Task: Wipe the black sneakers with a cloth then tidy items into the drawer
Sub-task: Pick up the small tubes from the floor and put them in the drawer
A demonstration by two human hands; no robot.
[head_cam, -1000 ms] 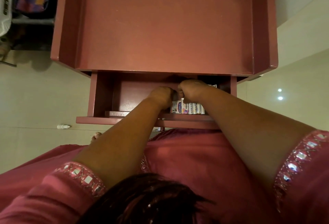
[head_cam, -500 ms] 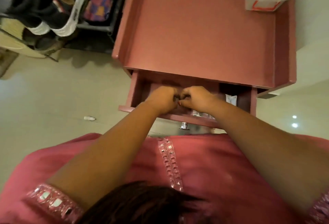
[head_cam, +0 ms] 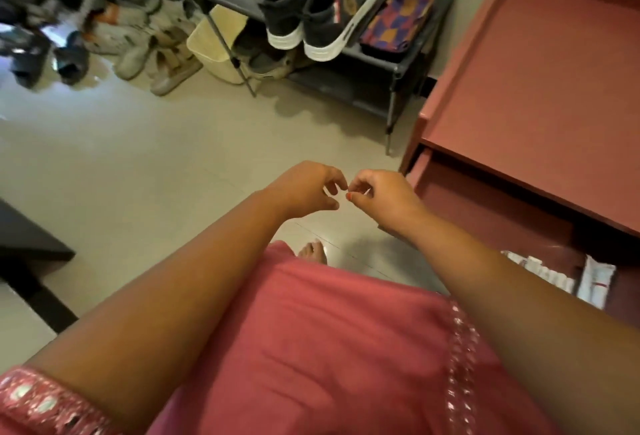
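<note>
Both hands, the left hand (head_cam: pixel 306 189) and right hand (head_cam: pixel 377 194), hung loosely curled and empty at frame centre, just beside the open drawer (head_cam: pixel 491 223) at right, whose packets (head_cam: pixel 554 275) lay inside, while the black sneakers (head_cam: pixel 322 5) stood on the rack (head_cam: pixel 381 57) above, apparently put away.
</note>
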